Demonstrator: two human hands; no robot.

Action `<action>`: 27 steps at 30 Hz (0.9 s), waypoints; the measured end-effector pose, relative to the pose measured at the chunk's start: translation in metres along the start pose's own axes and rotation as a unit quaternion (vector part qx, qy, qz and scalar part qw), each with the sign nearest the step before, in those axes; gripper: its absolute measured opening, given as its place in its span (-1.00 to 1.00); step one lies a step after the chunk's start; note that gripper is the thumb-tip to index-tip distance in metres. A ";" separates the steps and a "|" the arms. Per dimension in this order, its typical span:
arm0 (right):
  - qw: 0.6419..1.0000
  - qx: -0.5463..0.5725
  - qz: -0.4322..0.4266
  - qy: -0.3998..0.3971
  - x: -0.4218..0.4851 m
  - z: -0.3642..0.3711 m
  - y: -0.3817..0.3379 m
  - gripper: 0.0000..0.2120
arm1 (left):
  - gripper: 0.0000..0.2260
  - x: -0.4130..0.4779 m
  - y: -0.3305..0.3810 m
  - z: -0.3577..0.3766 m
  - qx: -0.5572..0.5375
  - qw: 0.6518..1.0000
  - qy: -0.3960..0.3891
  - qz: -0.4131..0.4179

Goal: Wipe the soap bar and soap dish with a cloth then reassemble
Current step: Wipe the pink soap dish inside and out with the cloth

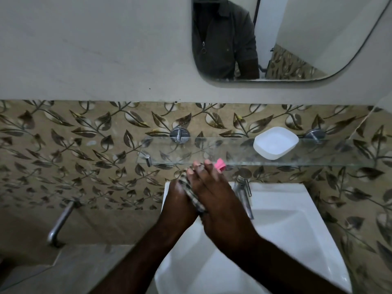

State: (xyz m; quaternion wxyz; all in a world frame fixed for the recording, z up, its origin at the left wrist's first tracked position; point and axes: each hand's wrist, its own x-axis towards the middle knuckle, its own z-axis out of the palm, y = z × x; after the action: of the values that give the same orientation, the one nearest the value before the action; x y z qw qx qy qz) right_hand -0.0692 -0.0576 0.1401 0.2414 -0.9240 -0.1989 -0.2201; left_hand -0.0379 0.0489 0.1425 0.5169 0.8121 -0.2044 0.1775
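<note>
Pressing cloth and soap, the flat left hand and right hand are meeting over the sink. Soap is sticking out and may be slipping down. Dish is sitting on shelf.

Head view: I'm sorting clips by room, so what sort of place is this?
A bathroom, probably in a home: a white washbasin with a tap, a wall mirror above it, and a glass shelf holding a white soap dish.
</note>
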 end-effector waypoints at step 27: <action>0.992 0.048 0.083 0.078 0.009 -0.004 0.019 -0.31 | -0.67 -0.008 -0.001 -0.007 -0.140 0.973 0.097 -0.154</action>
State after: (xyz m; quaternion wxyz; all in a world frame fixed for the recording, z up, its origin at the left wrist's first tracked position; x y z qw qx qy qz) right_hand -0.0541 -0.0725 0.1414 0.3173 -0.9049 -0.1121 -0.2605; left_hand -0.0445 0.0564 0.1407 0.6642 0.7322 -0.0482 0.1429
